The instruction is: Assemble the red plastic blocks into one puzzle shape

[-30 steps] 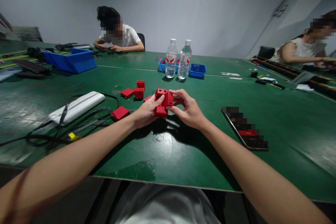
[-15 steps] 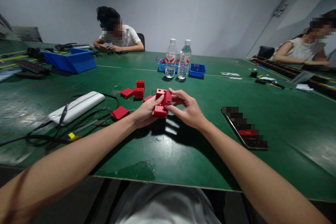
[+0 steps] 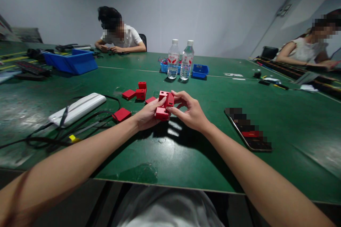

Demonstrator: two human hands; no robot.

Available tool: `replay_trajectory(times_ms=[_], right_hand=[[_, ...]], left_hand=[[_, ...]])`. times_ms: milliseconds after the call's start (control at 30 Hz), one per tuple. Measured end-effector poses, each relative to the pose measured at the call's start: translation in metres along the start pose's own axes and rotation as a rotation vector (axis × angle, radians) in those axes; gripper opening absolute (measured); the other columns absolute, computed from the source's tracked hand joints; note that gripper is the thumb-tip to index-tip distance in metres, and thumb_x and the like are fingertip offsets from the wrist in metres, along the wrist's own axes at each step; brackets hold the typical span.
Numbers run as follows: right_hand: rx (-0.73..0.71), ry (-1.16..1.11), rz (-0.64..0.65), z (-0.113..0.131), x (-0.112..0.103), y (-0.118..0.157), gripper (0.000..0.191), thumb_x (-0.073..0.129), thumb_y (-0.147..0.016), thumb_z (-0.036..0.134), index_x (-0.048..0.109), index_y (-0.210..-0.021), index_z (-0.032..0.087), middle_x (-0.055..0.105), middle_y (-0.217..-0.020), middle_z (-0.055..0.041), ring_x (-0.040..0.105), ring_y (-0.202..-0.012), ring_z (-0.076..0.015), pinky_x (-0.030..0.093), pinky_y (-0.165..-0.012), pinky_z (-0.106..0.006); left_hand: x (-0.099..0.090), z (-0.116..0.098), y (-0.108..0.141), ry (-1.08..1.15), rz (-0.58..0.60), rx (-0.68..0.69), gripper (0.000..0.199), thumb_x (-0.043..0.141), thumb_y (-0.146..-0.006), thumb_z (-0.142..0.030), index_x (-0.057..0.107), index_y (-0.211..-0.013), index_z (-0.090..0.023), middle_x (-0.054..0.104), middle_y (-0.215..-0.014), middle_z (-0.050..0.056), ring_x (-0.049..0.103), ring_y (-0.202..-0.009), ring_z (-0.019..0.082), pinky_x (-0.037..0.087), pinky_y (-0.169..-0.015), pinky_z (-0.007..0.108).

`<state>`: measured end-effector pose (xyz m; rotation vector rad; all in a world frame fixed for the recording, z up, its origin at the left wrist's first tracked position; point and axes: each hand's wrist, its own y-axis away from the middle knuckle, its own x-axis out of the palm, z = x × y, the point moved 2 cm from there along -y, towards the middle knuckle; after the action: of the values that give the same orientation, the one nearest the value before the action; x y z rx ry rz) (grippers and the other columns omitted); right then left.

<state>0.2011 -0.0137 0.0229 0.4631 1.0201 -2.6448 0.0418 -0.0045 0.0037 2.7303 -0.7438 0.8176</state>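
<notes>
Pinching one red blocky cluster (image 3: 168, 100): two hands (image 3: 146, 115), fingers nearly closed on it; two bottles (image 3: 173, 60) beyond.

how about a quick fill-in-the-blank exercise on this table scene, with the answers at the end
1. The left hand and right hand hold parts coloured ____.
2. In the picture, the phone lies to the ____ of both hands.
3. Exactly ____ clear bottles stand on the table.

Missing words: red; right; two.
</notes>
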Motion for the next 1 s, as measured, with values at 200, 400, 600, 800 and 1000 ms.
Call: replay_trajectory(times_ms=[200,400,600,800,1000], right_hand=[[0.011,-0.011,0.005,0.0003,-0.0009,-0.0001,0.040,0.070,-0.079,0.035,0.055,-0.114,0.022,0.069,-0.098,-0.0043,0.066,-0.089,-0.0177,0.051,-0.071,-0.029],[0.027,-0.001,0.002,0.0007,-0.0014,0.0002,0.038,0.071,-0.077,0.035,0.057,-0.109,0.022,0.069,-0.096,-0.0038,0.066,-0.088,-0.0188,0.051,-0.070,-0.030],[0.027,0.001,0.011,0.0018,-0.0016,-0.0003,0.034,0.071,-0.076,0.036,0.058,-0.105,0.022,0.069,-0.095,-0.0037,0.066,-0.088,-0.0187,0.051,-0.071,-0.030],[0.039,-0.023,0.007,0.0022,0.0002,-0.0008,0.041,0.069,-0.078,0.036,0.054,-0.113,0.023,0.067,-0.097,-0.0040,0.065,-0.090,-0.0184,0.051,-0.069,-0.029],[0.027,0.030,0.005,0.0011,0.0001,0.0005,0.039,0.070,-0.077,0.034,0.052,-0.109,0.022,0.067,-0.096,-0.0046,0.065,-0.086,-0.0178,0.051,-0.068,-0.029]], left_hand=[[-0.0020,0.0002,-0.0001,0.007,0.020,0.004,0.026,0.052,-0.092,-0.028,0.060,-0.113,-0.017,0.065,-0.086,0.004,0.062,-0.060,0.010,0.055,-0.058,0.024],[-0.0002,-0.0001,0.0012,0.000,0.012,0.000,0.025,0.054,-0.091,-0.027,0.060,-0.112,-0.016,0.065,-0.084,0.004,0.062,-0.060,0.011,0.054,-0.057,0.024],[-0.0014,0.0008,0.0000,0.022,0.014,-0.015,0.024,0.055,-0.090,-0.027,0.061,-0.110,-0.015,0.065,-0.079,0.004,0.062,-0.060,0.010,0.053,-0.058,0.022],[-0.0002,0.0000,0.0000,0.027,0.016,-0.008,0.025,0.056,-0.090,-0.027,0.060,-0.112,-0.015,0.065,-0.079,0.003,0.061,-0.060,0.009,0.051,-0.057,0.020],[0.0044,-0.0014,0.0023,-0.003,-0.017,-0.017,0.023,0.057,-0.089,-0.025,0.060,-0.110,-0.014,0.065,-0.083,0.005,0.061,-0.060,0.009,0.050,-0.055,0.019]])
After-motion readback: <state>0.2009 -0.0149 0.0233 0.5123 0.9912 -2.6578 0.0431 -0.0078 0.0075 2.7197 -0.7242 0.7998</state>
